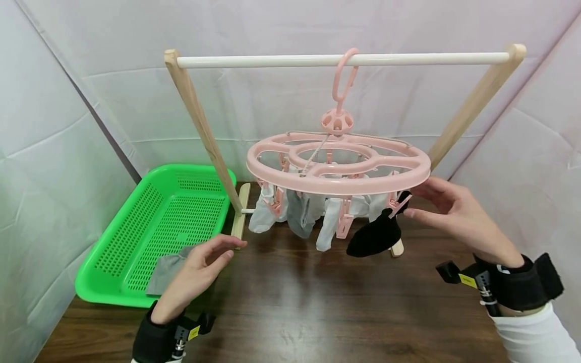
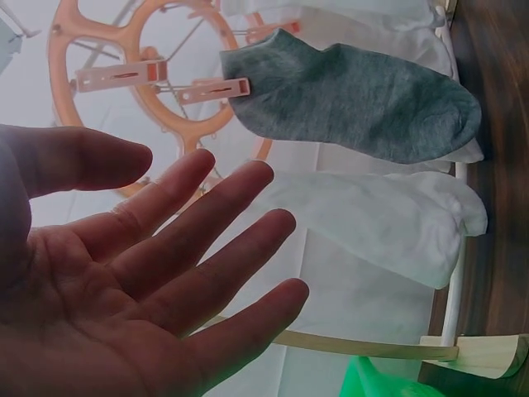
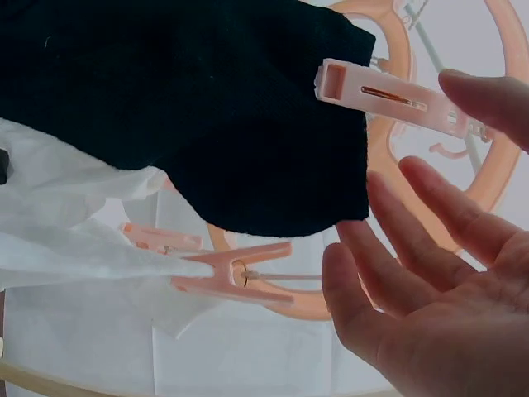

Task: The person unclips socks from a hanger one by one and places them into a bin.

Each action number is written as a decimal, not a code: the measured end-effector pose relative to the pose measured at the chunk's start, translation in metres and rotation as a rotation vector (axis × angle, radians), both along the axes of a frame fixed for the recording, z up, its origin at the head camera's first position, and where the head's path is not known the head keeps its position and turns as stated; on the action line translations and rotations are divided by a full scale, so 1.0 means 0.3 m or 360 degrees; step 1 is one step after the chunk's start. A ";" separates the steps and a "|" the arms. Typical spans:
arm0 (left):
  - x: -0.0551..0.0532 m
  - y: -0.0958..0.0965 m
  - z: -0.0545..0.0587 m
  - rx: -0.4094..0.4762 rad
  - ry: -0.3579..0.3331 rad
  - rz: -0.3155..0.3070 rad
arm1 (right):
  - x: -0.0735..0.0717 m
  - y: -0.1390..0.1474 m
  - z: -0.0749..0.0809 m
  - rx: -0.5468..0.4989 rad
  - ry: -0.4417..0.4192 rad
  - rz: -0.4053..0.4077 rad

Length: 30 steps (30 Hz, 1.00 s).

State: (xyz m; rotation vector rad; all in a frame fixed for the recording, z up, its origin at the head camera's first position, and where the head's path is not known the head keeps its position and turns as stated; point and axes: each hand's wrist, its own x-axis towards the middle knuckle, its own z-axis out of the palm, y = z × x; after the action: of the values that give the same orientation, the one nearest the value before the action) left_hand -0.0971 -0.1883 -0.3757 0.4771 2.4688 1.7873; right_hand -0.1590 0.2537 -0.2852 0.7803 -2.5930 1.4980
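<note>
A black sock [image 1: 374,236] hangs at the right of a round pink drying hanger [image 1: 290,179], its cuff in a pink clothespin [image 3: 388,95]. My right hand [image 1: 458,217] is beside that cuff. Its thumb lies right at the clothespin's end in the right wrist view, and its loosely spread fingers reach the cuff's edge. White socks [image 1: 265,209] and a grey sock [image 2: 355,99] hang from other clothespins. My left hand [image 1: 199,272] is held over the near right rim of a green basket [image 1: 113,227], its fingers apart and holding nothing.
The hanger's hook [image 1: 345,75] sits over a white rod [image 1: 272,61] between two wooden posts [image 1: 476,106]. A grey cloth item [image 1: 165,269] lies in the basket, partly behind my left hand. Below is a dark wooden table [image 1: 290,312], with pale fabric walls around it.
</note>
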 end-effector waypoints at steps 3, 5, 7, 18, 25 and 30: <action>0.001 0.005 -0.005 -0.0007 -0.0009 -0.0012 | -0.010 -0.007 -0.001 0.0002 0.0015 0.0093; 0.001 0.006 -0.008 -0.0011 -0.0022 -0.0020 | -0.017 -0.012 -0.002 -0.0010 0.0019 0.0145; -0.001 0.007 -0.012 -0.0015 -0.0031 -0.0029 | -0.025 -0.016 -0.004 -0.0022 0.0021 0.0191; 0.001 0.012 -0.034 -0.0006 -0.0024 -0.0049 | -0.051 -0.024 -0.019 -0.0142 0.0007 0.0416; 0.003 0.024 -0.042 0.0013 -0.0035 -0.0066 | -0.034 0.006 -0.023 -0.0150 -0.0006 0.0468; -0.001 0.031 -0.054 0.0017 0.0018 -0.0093 | -0.021 0.015 -0.024 -0.0211 -0.0015 0.0513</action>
State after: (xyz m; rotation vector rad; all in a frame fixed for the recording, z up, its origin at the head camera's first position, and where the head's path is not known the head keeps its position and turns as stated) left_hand -0.0975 -0.1791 -0.3918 0.5556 2.4268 1.7820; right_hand -0.1652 0.2582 -0.2924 1.2227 -2.4302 1.7327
